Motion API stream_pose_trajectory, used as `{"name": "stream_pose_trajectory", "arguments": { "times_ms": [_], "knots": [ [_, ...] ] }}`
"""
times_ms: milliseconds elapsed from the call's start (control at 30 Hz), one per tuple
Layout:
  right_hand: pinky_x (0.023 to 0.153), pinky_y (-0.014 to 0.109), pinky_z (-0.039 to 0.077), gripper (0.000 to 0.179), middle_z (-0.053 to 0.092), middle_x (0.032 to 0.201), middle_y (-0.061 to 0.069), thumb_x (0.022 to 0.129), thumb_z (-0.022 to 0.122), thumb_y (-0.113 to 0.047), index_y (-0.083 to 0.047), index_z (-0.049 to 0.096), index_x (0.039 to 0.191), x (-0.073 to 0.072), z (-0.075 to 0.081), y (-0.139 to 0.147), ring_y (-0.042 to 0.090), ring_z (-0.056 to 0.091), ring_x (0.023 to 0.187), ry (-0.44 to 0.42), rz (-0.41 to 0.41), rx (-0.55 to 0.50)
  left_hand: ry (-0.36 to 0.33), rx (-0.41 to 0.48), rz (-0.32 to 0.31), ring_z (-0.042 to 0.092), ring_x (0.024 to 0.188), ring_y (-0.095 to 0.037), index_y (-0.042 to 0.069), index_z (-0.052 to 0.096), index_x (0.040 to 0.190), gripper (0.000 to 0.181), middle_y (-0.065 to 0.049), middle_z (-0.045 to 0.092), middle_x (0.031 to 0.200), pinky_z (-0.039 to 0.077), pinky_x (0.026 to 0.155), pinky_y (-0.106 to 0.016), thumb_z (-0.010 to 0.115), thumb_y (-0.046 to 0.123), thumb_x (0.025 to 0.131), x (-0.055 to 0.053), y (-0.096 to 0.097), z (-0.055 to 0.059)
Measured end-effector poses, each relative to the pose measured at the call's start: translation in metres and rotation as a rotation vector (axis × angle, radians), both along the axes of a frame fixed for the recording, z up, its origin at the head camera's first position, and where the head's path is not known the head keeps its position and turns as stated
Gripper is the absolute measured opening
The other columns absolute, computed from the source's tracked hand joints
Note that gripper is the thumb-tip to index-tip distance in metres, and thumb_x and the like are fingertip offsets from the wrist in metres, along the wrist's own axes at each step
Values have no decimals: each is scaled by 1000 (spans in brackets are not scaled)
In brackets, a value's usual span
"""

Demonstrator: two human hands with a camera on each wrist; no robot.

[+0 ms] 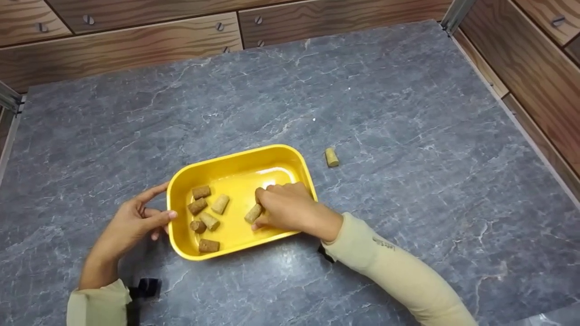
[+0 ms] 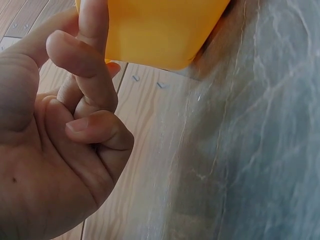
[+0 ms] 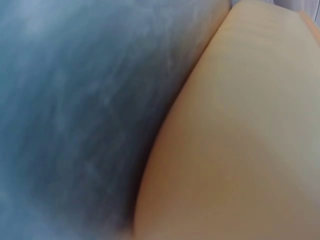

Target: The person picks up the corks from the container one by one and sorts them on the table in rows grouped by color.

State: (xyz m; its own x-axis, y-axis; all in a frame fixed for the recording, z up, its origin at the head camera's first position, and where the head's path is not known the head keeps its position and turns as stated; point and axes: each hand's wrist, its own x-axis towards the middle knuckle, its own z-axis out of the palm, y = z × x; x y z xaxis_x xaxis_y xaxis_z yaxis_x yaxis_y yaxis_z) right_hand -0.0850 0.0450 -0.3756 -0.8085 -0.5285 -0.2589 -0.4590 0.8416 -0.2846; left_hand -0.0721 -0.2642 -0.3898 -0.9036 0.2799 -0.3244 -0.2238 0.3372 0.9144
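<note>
A yellow plastic tub (image 1: 240, 246) with rounded corners sits on the grey marbled table. My left hand (image 1: 136, 222) pinches its left rim, thumb over the edge; in the left wrist view the left hand's (image 2: 75, 130) lower fingers curl beside the yellow wall. Inside the tub, my right hand (image 1: 287, 208) reaches down at the right end and pinches a light tan cork (image 1: 253, 213) between thumb and fingers. Several more corks lie toward the left end, some dark brown, like this dark cork (image 1: 209, 246), others pale, like this tan cork (image 1: 220, 204).
One tan cork (image 1: 331, 157) lies on the table (image 1: 408, 136) just right of the tub. Wood-patterned panels (image 1: 136, 50) stand along the back and right sides. The right wrist view shows mostly a pale sleeve (image 3: 235, 140) and blurred tabletop.
</note>
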Motion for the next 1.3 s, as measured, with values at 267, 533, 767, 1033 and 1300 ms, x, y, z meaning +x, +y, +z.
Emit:
{"name": "stream_pose_trajectory", "arguments": {
  "times_ms": [267,533,767,1033,1300],
  "knots": [
    [58,40,45,44,64,78,-2,80,68,-59,-18,62,93,3,-2,-10,23,63,72,-15,-32,-6,2,6,4,50,45,-6,-2,28,149,72,6,66,61,47,48,-22,66,7,90,0,-1,-1],
    [58,42,46,43,62,74,0,81,66,-58,-17,60,92,5,-4,-15,24,62,69,6,-5,-15,8,46,1,50,45,-6,-4,27,149,71,4,65,60,47,47,-22,65,3,89,2,-2,-3],
    [58,38,45,38,57,71,-5,86,65,-55,-18,61,97,2,0,-8,19,60,70,-5,-5,-59,21,44,-12,50,45,-6,-5,27,148,71,4,67,61,46,47,-22,65,2,89,-1,-2,-2],
    [64,33,46,45,55,71,-5,87,66,-50,-17,61,118,-8,18,12,13,54,70,-69,-28,-161,-6,22,-9,51,46,-7,-3,28,149,72,5,67,62,47,49,-22,67,6,89,-3,0,-2],
    [60,27,42,44,58,76,-3,87,68,-43,-14,61,119,-17,36,38,11,50,64,-91,-50,-286,-21,0,-23,51,47,-7,-1,28,149,74,6,67,63,48,50,-23,69,10,89,-5,-1,-1]
  ]
}}
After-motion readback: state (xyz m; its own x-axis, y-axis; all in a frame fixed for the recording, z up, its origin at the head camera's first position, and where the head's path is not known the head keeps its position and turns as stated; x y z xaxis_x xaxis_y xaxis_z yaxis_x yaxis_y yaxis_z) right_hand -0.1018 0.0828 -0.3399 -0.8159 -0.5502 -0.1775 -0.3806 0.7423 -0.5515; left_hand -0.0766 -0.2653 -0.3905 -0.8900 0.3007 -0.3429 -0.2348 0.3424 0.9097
